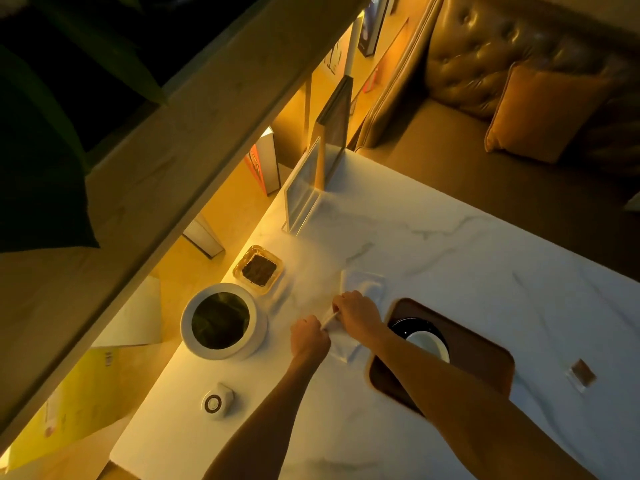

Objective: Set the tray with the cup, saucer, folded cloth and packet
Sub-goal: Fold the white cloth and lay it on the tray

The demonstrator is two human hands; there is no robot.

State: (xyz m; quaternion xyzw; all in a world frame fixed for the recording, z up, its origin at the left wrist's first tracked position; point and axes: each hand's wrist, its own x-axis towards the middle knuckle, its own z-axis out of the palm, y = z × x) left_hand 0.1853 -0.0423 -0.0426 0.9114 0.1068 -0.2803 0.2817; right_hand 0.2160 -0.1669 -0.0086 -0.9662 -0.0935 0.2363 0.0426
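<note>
Head view looks down on a white marble table (450,258). Toward its near right edge lies the dark wooden tray (485,358), holding a black saucer (412,327) with a white cup (429,344) on it — the right forearm crosses over both. Left of the tray lies the white cloth (360,285), flat on the marble. Both hands pinch one of its edges: the left hand (309,336) clenched, the right hand (356,315) grasping just beside it. A small brown packet (583,373) lies alone by the table's right edge, outside the tray.

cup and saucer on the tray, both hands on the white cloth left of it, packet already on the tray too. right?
Not quite. In the head view the packet lies on the marble table, right of the tray, not on it. The rest holds: cup and saucer on the tray, both hands on the cloth.
</note>
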